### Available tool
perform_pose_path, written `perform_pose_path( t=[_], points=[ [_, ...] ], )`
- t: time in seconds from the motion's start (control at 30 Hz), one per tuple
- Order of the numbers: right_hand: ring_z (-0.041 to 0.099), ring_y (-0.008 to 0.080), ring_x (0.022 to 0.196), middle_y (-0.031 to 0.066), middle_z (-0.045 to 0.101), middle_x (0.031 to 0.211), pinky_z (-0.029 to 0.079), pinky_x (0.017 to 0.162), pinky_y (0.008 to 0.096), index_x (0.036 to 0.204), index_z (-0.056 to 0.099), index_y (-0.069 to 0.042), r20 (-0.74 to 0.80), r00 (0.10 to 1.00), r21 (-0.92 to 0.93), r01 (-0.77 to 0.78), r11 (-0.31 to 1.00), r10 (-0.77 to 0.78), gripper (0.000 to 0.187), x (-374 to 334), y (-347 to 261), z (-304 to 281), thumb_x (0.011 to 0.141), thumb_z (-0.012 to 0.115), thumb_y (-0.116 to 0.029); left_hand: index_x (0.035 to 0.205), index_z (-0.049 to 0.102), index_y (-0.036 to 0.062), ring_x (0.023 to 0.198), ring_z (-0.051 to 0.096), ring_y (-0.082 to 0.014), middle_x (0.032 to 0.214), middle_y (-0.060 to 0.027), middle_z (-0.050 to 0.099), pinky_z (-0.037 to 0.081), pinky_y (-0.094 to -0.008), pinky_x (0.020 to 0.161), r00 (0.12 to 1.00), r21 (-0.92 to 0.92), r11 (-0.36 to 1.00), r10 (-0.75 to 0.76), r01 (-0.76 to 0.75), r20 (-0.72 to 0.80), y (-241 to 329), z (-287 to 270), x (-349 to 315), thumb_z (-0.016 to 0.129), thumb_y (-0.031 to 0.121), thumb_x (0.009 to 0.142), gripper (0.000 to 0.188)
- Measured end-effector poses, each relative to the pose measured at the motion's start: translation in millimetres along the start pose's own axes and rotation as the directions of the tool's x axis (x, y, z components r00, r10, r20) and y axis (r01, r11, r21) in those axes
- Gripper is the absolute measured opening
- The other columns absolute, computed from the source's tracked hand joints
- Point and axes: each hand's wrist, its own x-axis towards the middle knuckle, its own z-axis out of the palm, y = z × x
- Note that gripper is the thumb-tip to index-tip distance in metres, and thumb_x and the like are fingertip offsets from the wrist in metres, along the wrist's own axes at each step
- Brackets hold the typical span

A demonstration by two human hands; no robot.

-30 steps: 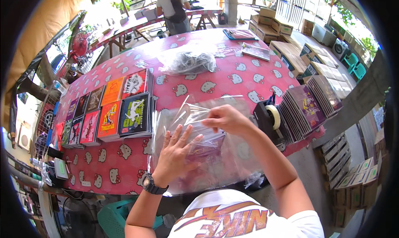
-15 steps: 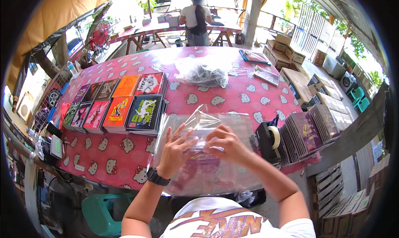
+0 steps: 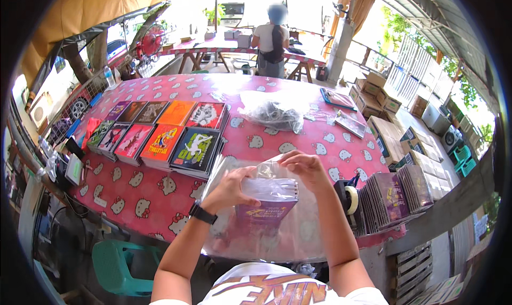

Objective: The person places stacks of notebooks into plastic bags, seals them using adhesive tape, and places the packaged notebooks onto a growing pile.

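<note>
In front of me stands a small stack of purple spiral notebooks [image 3: 265, 211], tilted so its white page edges face up. My left hand [image 3: 234, 187], a dark watch on its wrist, grips the stack's left side with the thumb across the front cover. A clear plastic bag [image 3: 268, 169] rises from the far side of the stack. My right hand [image 3: 305, 165] is closed in a pinch on the bag's upper edge, above the stack's right end. Under the notebooks lies a sheet of clear plastic [image 3: 304, 235] on the pink patterned table [image 3: 165, 185].
Stacks of colourful notebooks [image 3: 161, 139] fill the table's left. A tape dispenser [image 3: 349, 197] and rows of purple spiral notebooks [image 3: 388, 195] stand at the right. Farther back lie a plastic bag with dark contents [image 3: 274, 114] and flat packs [image 3: 349, 125]. A person [image 3: 271, 41] stands beyond.
The notebook stack has been raised from lying flat to a tilted position, and my left hand now grips it. My right hand has moved up and away, drawing the bag's edge along.
</note>
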Motion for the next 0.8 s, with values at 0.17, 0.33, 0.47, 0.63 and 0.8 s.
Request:
perform_pose_path(
  t=[0.17,0.33,0.47,0.63,0.8],
  points=[
    [0.04,0.0228,0.121,0.0059,0.051,0.125,0.033,0.097,0.0408,0.12,0.053,-0.01,0.138,0.988,-0.523,0.133,0.842,-0.07,0.072,-23.9,2.6,1.2,0.057,0.082,-0.028,0.102,0.065,0.007,0.104,0.052,-0.0272,0.104,-0.0094,0.06,0.04,-0.0379,0.091,0.968,-0.006,0.969,0.248,-0.248,0.032,0.9,1.4,10.6,0.083,0.04,0.052,0.062],
    [0.048,0.0246,0.109,0.0065,0.057,0.116,0.033,0.094,0.0389,0.113,0.056,-0.008,0.217,0.969,-0.836,0.246,0.491,-0.115,0.062,-46.3,4.2,29.7,0.06,0.079,-0.031,0.103,0.063,0.009,0.104,0.052,-0.0256,0.105,-0.0069,0.06,0.036,-0.0391,0.094,0.936,0.048,0.939,0.344,-0.341,-0.074,19.2,2.9,-0.1,0.08,0.032,0.058,0.054],
    [0.05,0.0263,0.1,0.0068,0.059,0.107,0.033,0.091,0.0399,0.109,0.057,-0.007,0.113,0.971,-0.805,0.213,0.554,-0.209,0.052,-47.8,2.9,42.4,0.063,0.076,-0.022,0.117,0.057,0.009,0.108,0.049,-0.0266,0.111,-0.009,0.057,0.038,-0.0387,0.094,0.935,0.157,0.921,0.349,-0.356,0.07,11.1,-3.3,0.2,0.082,0.036,0.056,0.071],
    [0.047,0.0274,0.1,0.0062,0.059,0.102,0.033,0.089,0.0395,0.1,0.061,-0.008,-0.046,0.964,-0.739,0.145,0.658,-0.263,0.037,-55.2,2.4,24.0,0.067,0.072,-0.019,0.118,0.056,0.0036,0.107,0.051,-0.021,0.111,-0.0091,0.058,0.036,-0.0352,0.097,0.975,-0.352,0.913,0.222,-0.207,0.003,2.9,-12.3,1.1,0.063,0.004,0.065,0.053],
    [0.046,0.0244,0.098,0.002,0.058,0.096,0.034,0.086,0.0389,0.088,0.066,-0.012,0.018,0.974,-0.771,0.157,0.617,-0.225,0.023,-29.1,9.0,36.5,0.068,0.072,-0.02,0.114,0.059,0.0049,0.098,0.057,-0.0184,0.102,-0.0084,0.061,0.044,-0.0271,0.088,0.997,-0.431,0.9,0.076,-0.072,-0.009,-17.9,-7.1,16.6,0.063,0.0,0.065,0.05]
  ],
)
